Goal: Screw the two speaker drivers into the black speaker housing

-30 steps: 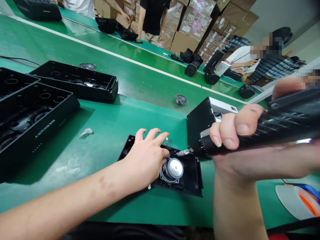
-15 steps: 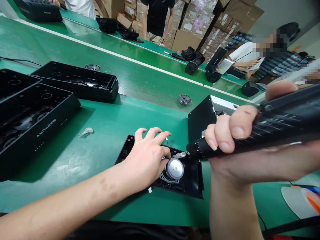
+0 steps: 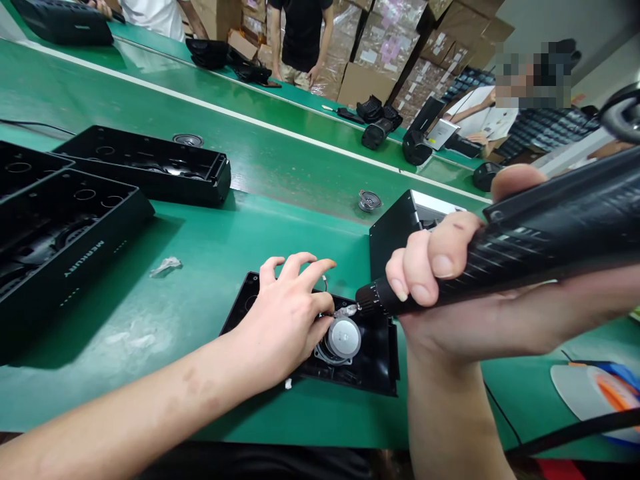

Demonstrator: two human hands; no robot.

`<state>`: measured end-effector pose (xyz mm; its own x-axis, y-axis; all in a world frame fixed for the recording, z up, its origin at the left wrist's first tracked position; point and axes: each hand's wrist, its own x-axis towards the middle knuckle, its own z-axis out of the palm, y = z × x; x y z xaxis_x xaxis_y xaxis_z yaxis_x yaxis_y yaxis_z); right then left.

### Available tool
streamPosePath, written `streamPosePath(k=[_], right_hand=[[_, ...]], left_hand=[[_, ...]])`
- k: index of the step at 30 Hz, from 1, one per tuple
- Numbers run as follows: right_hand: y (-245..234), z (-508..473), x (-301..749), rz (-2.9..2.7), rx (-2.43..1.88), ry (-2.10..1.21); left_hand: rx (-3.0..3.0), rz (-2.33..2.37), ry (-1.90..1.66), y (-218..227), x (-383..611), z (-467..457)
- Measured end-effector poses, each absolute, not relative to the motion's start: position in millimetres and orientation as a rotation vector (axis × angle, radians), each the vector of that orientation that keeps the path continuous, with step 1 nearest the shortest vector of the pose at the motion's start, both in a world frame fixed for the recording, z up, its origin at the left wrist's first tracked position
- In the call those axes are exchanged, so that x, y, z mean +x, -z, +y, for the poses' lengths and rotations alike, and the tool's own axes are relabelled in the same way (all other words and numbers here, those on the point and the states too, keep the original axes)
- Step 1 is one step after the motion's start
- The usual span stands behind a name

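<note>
Both hands are working over a small black panel [image 3: 373, 363] lying flat on the green bench [image 3: 210, 240], close to its near edge. Gripping a long black electric screwdriver [image 3: 525, 250], the right hand [image 3: 450, 293] is wrapping its fingers shut around the barrel and is pointing the bit down at the silver speaker driver [image 3: 343, 339] sitting in the panel. Resting on the panel's left part, the left hand [image 3: 287, 317] is lying palm down with fingers spread and bent, its fingertips touching the driver's rim. Large black speaker housings [image 3: 65, 233] are lying open at the far left. Behind the panel, a black box [image 3: 395, 233] is standing, and a loose small driver [image 3: 369, 200] is lying just beyond it.
</note>
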<state>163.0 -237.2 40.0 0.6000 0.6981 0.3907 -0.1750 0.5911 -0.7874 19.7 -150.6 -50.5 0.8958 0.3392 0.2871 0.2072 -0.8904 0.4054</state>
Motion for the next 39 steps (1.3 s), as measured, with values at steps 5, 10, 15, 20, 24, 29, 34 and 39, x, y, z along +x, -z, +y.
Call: streamPosePath(k=[5,10,15,20,24,29,34,39], right_hand=[[-44,-236,162,-0.739,-0.813,-0.549],[-45,-236,159,-0.714,-0.81,-0.534],[-39,-237,160,-0.762,-0.747,-0.571],[-39,-233,158,-0.781,-0.752,-0.589],[-40,-229,157,-0.84,-0.756,-0.579],[-35,-226,157,-0.874,-0.724,-0.594],[-30,-224,158,-0.889,-0.682,-0.603],[-30,-223,157,-0.87,-0.717,-0.595]], left_hand=[[2.68,0.378,-0.524,52,16,-149],[2.664,0.364,-0.547,55,15,-149],[2.653,0.361,-0.568,56,15,-148],[2.644,0.368,-0.573,55,15,-148],[2.643,0.394,-0.576,53,15,-147],[2.658,0.401,-0.576,52,14,-146],[2.67,0.386,-0.568,49,14,-145],[2.68,0.382,-0.553,48,13,-144]])
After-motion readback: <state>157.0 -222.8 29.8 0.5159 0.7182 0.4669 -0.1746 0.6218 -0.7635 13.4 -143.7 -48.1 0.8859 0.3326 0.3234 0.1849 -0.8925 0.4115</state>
